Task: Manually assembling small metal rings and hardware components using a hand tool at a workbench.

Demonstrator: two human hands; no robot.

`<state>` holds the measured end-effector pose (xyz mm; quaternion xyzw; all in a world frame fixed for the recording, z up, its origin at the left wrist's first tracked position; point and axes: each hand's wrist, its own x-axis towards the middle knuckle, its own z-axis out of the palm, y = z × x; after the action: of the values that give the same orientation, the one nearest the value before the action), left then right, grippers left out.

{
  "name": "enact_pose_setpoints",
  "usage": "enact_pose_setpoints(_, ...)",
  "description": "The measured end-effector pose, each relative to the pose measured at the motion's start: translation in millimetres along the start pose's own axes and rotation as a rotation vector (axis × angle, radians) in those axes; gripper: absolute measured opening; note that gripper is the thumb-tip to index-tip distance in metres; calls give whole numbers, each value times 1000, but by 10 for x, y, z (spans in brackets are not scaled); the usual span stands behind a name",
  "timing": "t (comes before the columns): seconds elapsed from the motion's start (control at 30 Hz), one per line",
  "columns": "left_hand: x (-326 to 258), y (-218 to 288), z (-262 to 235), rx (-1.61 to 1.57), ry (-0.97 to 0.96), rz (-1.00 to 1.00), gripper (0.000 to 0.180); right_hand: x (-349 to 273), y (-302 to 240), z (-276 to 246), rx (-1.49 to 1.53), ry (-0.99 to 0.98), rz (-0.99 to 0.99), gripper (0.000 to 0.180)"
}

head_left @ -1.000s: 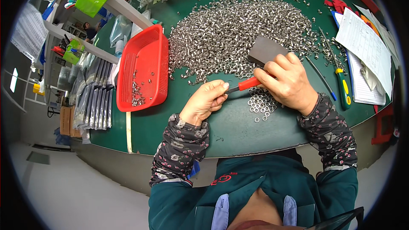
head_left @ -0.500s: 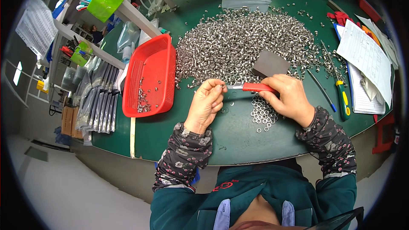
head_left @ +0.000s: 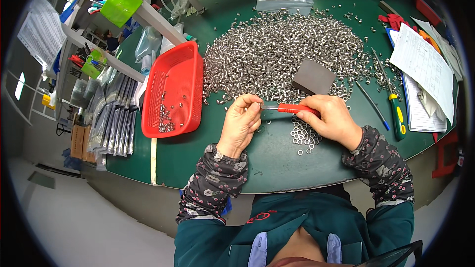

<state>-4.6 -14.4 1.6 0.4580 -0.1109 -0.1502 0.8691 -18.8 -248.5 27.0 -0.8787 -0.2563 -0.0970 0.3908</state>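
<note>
Your forearms [head_left: 213, 180] angle in from the near side, wrists apart. Your left hand [head_left: 240, 124] pinches thumb toward forefinger, other fingers [head_left: 254, 124] curled; farther right, your right hand [head_left: 334, 120] grips, thumb pointing left.

Work table [head_left: 282, 175]: dark green top, front edge bowed by the lens; narrow pale strip [head_left: 154, 160] running back from that edge at left. Left of table: light-coloured metal frame [head_left: 154, 20], bars slanting across view, second bar lower down. Cardboard box [head_left: 77, 141] on the floor side, beneath this frame. Far left: small bright slanted panel [head_left: 20, 84], window or lamp not determinable; thin pale bars nearby. Floor [head_left: 133, 195] below table edge grey-brown; lower left, smooth pale surface [head_left: 74, 217], floor or wall unclear, with dark rectangular patch [head_left: 41, 179]. Right: red stool-like furniture [head_left: 442, 170], partly hidden. Tabletop well lit; left background dimmer.
</note>
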Motion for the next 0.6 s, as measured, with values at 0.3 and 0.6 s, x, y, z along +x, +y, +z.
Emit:
enact_pose_setpoints(0.3,-21,-3,53,-131,130,-113,12,46,23,-18,-171,290,-214,18)
enact_pose_setpoints(0.6,12,31,25,-238,64,-112,12,141,226,-193,-526,480,-109,14)
